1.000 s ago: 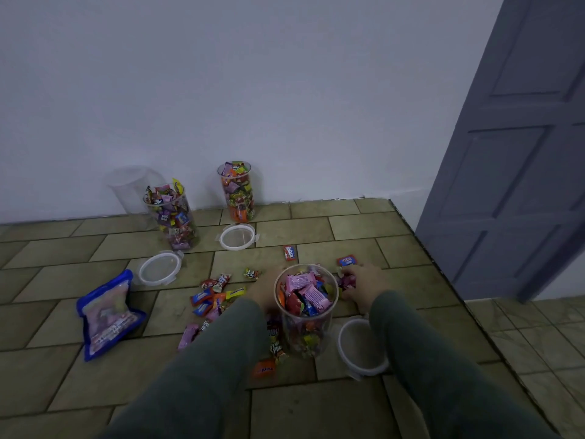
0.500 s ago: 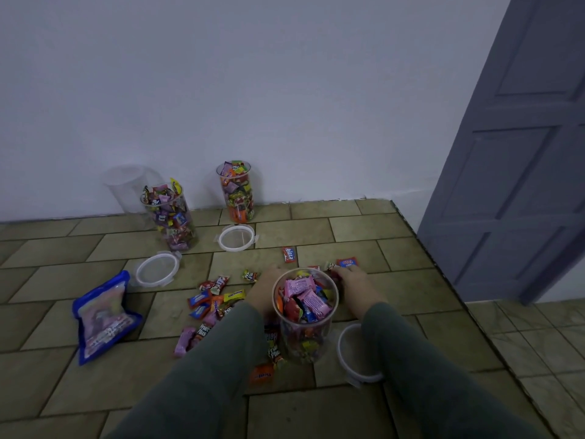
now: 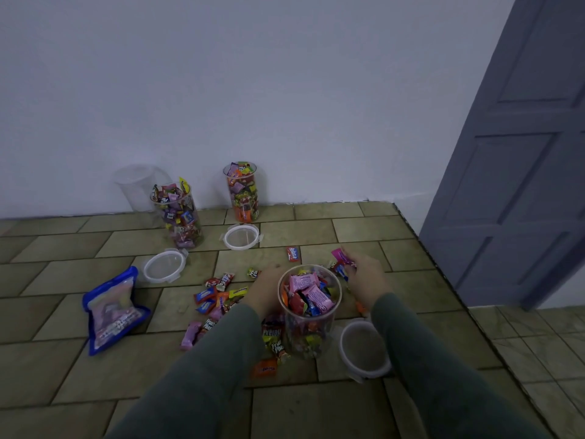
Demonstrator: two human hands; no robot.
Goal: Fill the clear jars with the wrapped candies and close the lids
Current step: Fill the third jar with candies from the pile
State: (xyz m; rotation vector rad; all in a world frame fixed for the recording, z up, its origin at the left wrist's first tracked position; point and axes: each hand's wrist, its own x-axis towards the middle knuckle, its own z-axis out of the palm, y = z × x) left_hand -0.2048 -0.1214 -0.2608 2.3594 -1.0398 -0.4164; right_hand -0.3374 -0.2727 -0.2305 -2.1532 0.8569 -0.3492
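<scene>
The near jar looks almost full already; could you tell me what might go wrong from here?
1. The near jar is heaped to its rim, so the candies in the right hand may spill, or stop the lid from seating.
2. The left hand is beside the jar, its grip hidden; a nudge could tip the tall jar.
3. The right sleeve passes over the lid and may drag it.
</scene>
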